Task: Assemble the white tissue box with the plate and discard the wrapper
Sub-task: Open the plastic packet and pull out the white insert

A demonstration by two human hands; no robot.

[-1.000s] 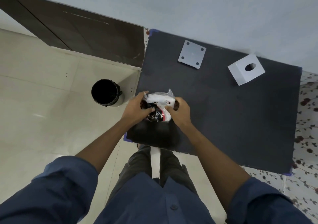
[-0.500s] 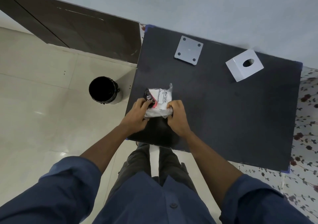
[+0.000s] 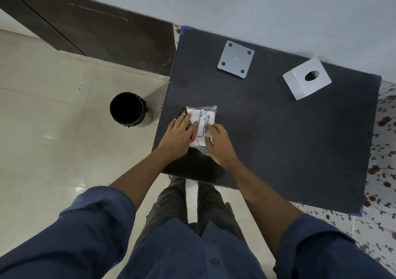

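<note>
Dark counter stands against a pale wall, a black bin on the floor beside it. Left hand lies flat and right hand pinches the pack, probably to tear its wrapper. Its label is too blurred to read. Plate and box wait apart at the far edge.

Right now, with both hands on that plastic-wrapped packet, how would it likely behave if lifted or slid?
The packet looks soft: its clear film crinkles and sticks out loose at the far corner, so it would probably flex rather than stay stiff. The glossy wrap may slip under the left hand and right hand. It lies flat on the table, so rolling or tipping seems unlikely.
</note>
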